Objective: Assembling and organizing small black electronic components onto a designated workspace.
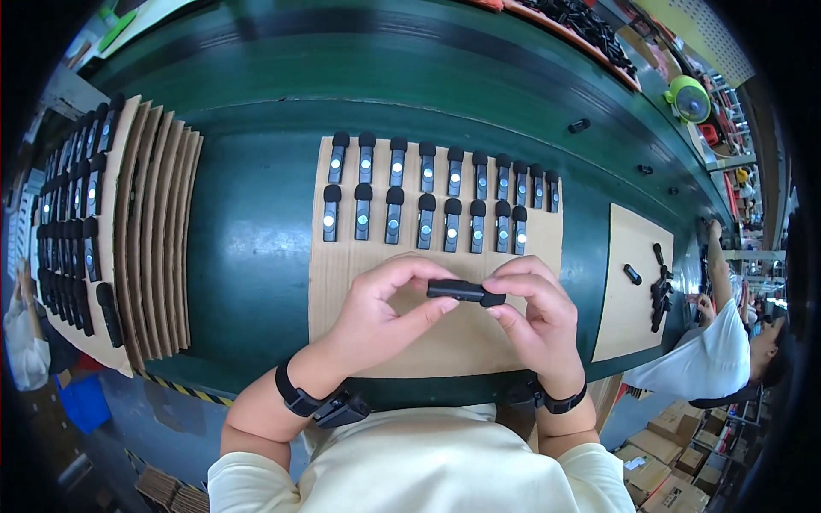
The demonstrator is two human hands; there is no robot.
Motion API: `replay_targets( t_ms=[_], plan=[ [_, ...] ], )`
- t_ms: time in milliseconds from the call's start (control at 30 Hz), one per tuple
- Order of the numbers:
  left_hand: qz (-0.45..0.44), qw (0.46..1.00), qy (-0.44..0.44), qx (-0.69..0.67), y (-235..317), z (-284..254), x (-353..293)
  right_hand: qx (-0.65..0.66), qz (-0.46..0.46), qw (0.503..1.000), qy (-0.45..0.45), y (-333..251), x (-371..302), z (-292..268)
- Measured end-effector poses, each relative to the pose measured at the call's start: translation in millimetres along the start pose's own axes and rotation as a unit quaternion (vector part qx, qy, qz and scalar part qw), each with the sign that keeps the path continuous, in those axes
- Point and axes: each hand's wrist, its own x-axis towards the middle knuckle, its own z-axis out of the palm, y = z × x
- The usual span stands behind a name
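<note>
Between my hands, in front of me, is a small black clip-on microphone [453, 291] lying sideways, its dark foam windscreen at the right end. My left hand [376, 303] pinches the body end with thumb and forefinger. At the foam end, the thumb and fingers of my right hand [537, 309] close on the windscreen. Beneath both hands lies a cardboard sheet [385, 355]. On its far half several similar microphones [425, 224] lie in two rows, foam ends away from me, many with a bright round spot on the body.
Left, stacked cardboard sheets [158, 248] stand with more microphones on top. Right, another cardboard sheet [629, 316] holds loose black pieces [661, 295]; a person [710, 359] works beyond it. Small black parts [579, 126] dot the green surface [256, 205]. A green fan [688, 98] sits far right.
</note>
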Motion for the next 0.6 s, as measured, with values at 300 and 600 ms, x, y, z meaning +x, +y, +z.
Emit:
replay_targets(
  t_ms=[300,600],
  plan=[
    [0.180,0.972,0.044,0.146,3,1,1,0.253,0.129,0.958,0.039,2,5,29],
    [0.205,0.957,0.050,0.201,3,0,2,0.339,0.153,0.927,0.037,12,8,39]
  ],
)
